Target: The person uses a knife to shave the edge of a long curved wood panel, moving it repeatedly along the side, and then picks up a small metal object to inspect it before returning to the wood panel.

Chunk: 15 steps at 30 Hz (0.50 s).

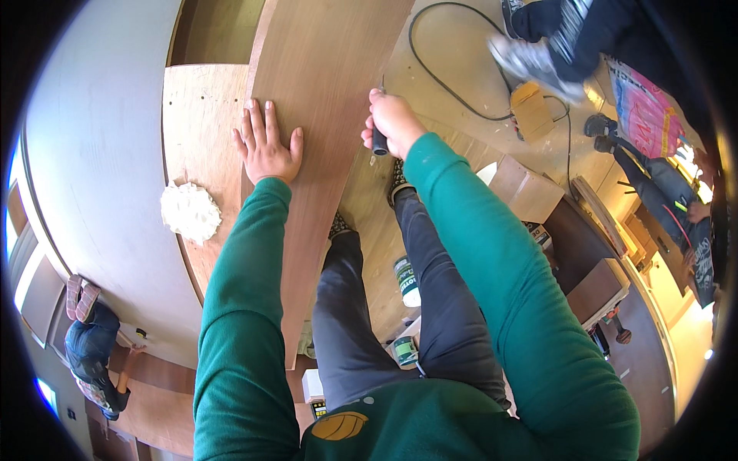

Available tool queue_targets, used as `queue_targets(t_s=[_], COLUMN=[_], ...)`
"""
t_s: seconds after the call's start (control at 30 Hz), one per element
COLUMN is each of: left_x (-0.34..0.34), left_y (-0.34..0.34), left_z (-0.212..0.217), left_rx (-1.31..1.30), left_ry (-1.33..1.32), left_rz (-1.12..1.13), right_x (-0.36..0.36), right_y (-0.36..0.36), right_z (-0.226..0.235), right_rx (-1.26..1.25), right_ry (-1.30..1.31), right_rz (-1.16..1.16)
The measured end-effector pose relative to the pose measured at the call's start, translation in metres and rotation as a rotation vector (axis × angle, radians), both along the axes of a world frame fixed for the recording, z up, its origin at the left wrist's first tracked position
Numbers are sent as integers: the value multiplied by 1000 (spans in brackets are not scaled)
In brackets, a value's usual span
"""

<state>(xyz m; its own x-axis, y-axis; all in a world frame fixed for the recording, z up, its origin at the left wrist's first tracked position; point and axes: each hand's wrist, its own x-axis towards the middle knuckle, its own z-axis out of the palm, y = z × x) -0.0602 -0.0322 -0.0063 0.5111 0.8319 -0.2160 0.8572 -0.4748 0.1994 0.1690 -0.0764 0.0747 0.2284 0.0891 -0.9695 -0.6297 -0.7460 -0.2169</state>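
Observation:
My left hand (269,146) lies flat on wood, fingers spread, across the seam between a pale wooden board (204,138) and a long reddish-brown wooden panel (327,77). My right hand (396,121) is closed around a black-handled tool (380,143) just past the panel's right edge. Its thin metal tip shows above my fist, but most of it is hidden, so its exact kind is unclear. A crumpled white cloth wad (191,213) rests on the pale board, left of my left forearm.
A black cable (453,94) loops over the floor beside a cardboard piece (532,111). Cans, one green and white (407,282), stand by my legs. Boxes and boards (530,188) crowd the right. Other people are at far left (94,353), upper right and right (669,200).

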Motion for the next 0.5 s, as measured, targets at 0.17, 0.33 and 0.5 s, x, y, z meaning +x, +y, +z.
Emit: queue_targets(t_s=[0.17,0.33,0.5], left_x=[-15,-3,-7], left_y=[1,0,3], left_z=[0,0,-3], left_rx=[13,20,38], left_ry=[14,-5,-39], left_rz=[16,3,21], right_x=[-16,-27,-18], right_y=[-8,-7,-25], right_z=[68,19,31], right_rx=[60,-19,63], right_ry=[33,-2,41], right_rz=[-39,7,-60])
